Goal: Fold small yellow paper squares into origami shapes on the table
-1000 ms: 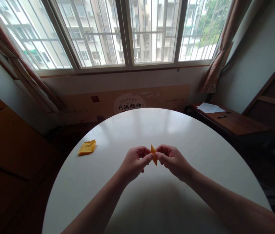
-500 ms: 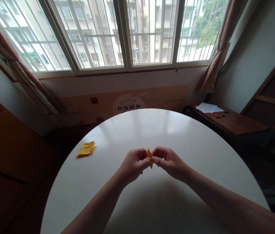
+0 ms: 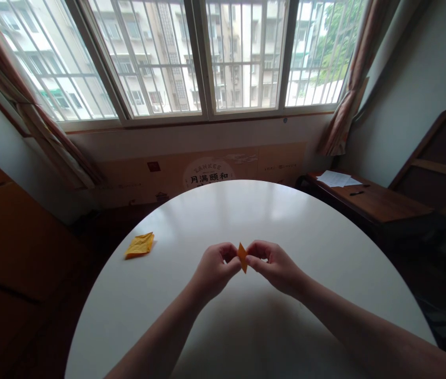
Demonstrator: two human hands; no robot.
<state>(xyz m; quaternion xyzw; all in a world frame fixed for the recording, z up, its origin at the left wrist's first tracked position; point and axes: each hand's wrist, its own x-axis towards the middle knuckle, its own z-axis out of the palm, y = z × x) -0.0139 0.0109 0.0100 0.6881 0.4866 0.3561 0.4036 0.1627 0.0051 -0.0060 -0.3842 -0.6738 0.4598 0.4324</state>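
Observation:
A small folded piece of orange paper (image 3: 242, 257) is held upright just above the round white table (image 3: 305, 231), pinched from both sides. My left hand (image 3: 215, 268) grips its left edge with thumb and fingers closed. My right hand (image 3: 272, 263) pinches its right edge the same way. Only the pointed top and bottom of the paper show between the fingertips. A second folded piece of yellow-orange paper (image 3: 140, 245) lies flat on the table's left part, well away from both hands.
A dark wooden side table (image 3: 376, 202) with white sheets (image 3: 337, 179) and a pen stands to the right. A printed cardboard panel (image 3: 207, 171) leans under the barred window. Wooden furniture flanks the left edge.
Both hands and the pinched orange paper stay together with only tiny shifts of the fingers. The camera has tilted slightly, so the scene sits a little lower.

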